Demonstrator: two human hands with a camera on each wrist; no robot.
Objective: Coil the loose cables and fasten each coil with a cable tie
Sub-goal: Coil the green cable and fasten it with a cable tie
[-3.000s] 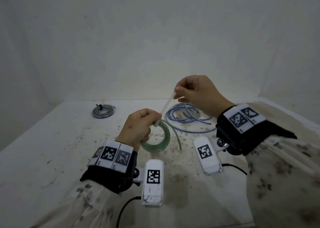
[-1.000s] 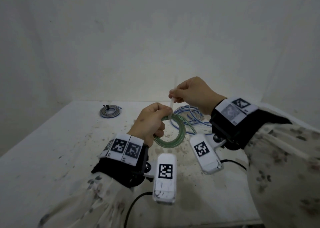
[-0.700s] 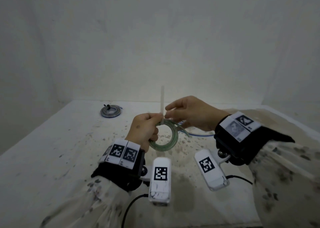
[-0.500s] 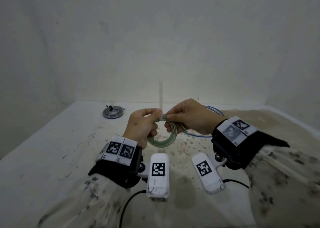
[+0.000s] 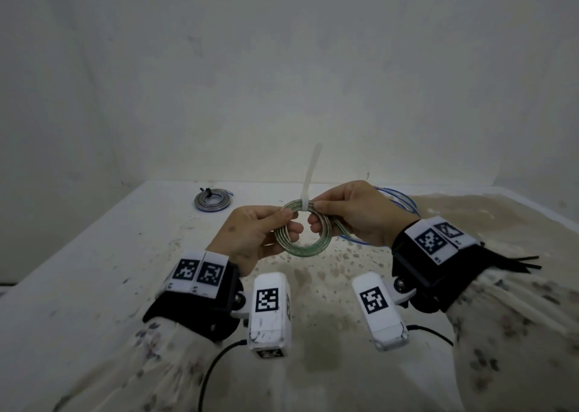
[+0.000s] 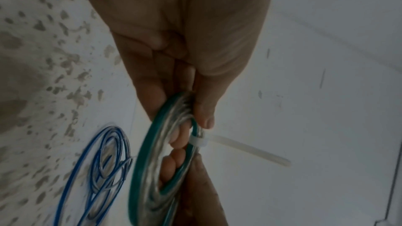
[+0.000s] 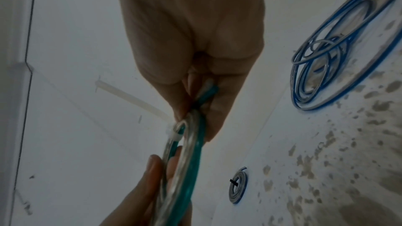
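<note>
While held clear above the stained table [image 5: 94, 286], green cable coil [image 5: 302, 234] noted between both hands, ring standing roughly upright and facing the head camera. Left hand [image 5: 253, 239] grasping the coil's left side, thumb on top, fingers [image 6: 180, 137] curled through the ring. Right hand [image 5: 354, 214] pinching the upper right of the coil, thumb and forefinger closed on the strands just beside the tie head. White cable tie [image 5: 308, 179] looped round the top of the coil; free tail pointing straight up and a little to the right, long axis near vertical in the head view. Tie head [image 6: 199, 141] seen snug against the strands in the left wrist view; tightness of the loop not determinable. No containers in view; all items lying directly on the table or held.

Loose blue cable [image 7: 326, 68] spread in slack loops on the table behind the right hand, largely hidden by that hand in the head view and cut off at the frame edge in both wrist views. Small grey-blue coil [image 5: 212, 201] lying flat at the far left of the table, well apart from the hands, bound with a dark tie [image 7: 233, 182]. Coil strands blurred in both wrist views; number of turns not countable. Lower part of the green coil cut off in the wrist views.
</note>
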